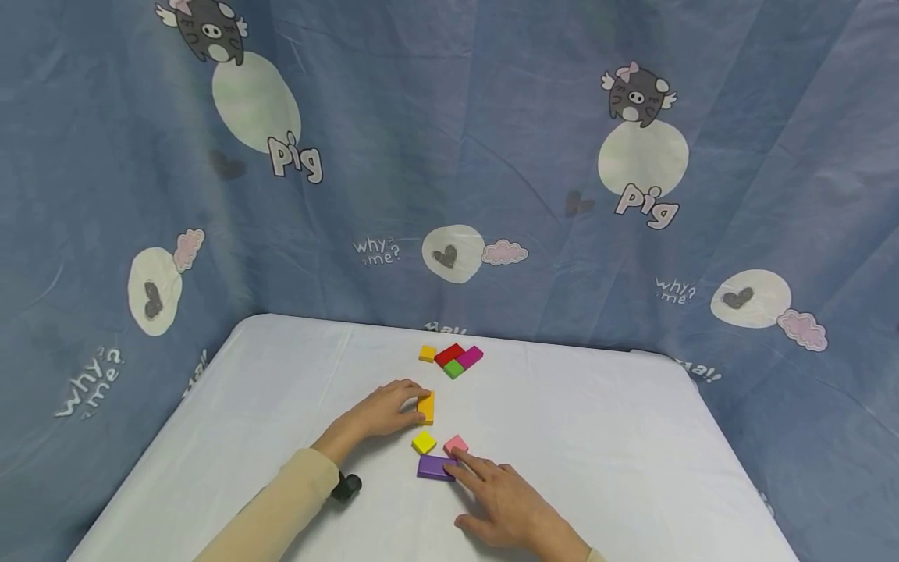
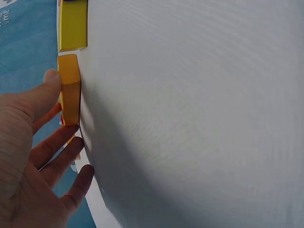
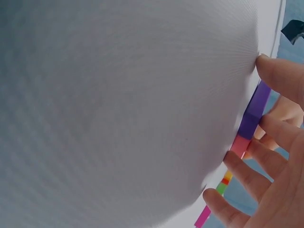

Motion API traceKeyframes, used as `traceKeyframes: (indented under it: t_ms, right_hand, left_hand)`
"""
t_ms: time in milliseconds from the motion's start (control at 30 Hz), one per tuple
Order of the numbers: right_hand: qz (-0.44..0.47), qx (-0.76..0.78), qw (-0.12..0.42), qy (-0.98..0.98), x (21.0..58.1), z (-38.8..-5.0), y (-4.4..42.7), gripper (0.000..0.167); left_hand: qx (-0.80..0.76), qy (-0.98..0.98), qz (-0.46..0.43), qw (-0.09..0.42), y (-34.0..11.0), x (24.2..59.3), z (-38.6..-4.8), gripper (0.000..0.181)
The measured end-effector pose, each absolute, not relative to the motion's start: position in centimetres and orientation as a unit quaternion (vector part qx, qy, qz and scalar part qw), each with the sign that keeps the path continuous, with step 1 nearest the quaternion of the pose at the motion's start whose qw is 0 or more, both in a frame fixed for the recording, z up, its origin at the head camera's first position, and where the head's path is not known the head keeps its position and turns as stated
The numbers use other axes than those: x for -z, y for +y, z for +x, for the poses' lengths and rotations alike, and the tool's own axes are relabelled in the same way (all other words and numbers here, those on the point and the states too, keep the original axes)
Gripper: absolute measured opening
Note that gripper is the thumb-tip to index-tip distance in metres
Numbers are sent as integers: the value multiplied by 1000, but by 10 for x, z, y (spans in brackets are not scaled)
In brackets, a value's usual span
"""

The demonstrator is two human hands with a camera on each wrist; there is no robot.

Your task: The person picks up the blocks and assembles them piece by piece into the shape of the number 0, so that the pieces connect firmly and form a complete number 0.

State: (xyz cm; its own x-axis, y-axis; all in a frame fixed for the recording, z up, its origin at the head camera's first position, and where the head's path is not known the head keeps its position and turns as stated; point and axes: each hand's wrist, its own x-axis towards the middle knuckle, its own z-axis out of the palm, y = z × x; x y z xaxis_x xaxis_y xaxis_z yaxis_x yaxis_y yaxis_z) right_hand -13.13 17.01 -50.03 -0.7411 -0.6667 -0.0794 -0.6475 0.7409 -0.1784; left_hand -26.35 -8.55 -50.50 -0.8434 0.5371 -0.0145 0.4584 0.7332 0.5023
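My left hand (image 1: 385, 407) pinches an orange rectangular block (image 1: 426, 407) between the thumb at its near end and a finger at its far end. In the left wrist view the thumb presses this orange block (image 2: 71, 90); the other fingers are spread. My right hand (image 1: 509, 503) reaches in with fairly straight, spread fingers. One fingertip touches the right end of a purple rectangular block (image 1: 434, 467), another is at a small pink block (image 1: 456, 444); the thumb rests on the cloth. A small yellow block (image 1: 424, 442) lies just beyond the purple one.
Farther back, a red block (image 1: 449, 355), a green block (image 1: 453, 369) and a magenta block (image 1: 470, 357) lie together. Left of them is a small yellow-orange block (image 1: 428, 353). A white cloth (image 1: 597, 437) covers the table; a blue patterned curtain (image 1: 534, 156) hangs behind.
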Motion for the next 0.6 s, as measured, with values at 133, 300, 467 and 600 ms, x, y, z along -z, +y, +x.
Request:
traceKeyframes:
  t_ms: [133, 300, 467, 600]
  right_hand:
    - [-353, 70, 73, 930, 500, -132, 170, 72]
    - [-354, 69, 75, 930, 500, -133, 170, 72]
    - [-351, 73, 80, 930, 501, -133, 170, 73]
    - [-351, 74, 74, 930, 501, -132, 170, 73]
  left_hand:
    - [-251, 926, 269, 83, -87, 504, -262, 46]
    - [-248, 926, 270, 84, -88, 504, -261, 46]
    - [-251, 927, 266, 85, -89, 505, -260, 46]
    - [-247, 928, 268, 80, -89, 505, -260, 46]
